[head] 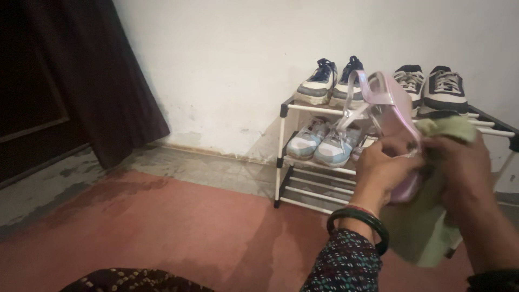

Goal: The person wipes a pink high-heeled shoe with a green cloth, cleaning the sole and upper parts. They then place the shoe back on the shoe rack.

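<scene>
My left hand (381, 170) grips a pale pink sandal (392, 103) with clear straps, held up in front of the shoe rack. My right hand (465, 167) presses a light green cloth (419, 227) against the sandal's side. The cloth hangs down below both hands. A dark bangle sits on my left wrist above a patterned sleeve.
A white-framed shoe rack (281, 157) stands against the white wall. Its top shelf holds two pairs of sneakers (327, 81) (432, 86); light blue sneakers (321, 140) sit on the middle shelf. A dark curtain (102, 81) hangs at left over a reddish floor.
</scene>
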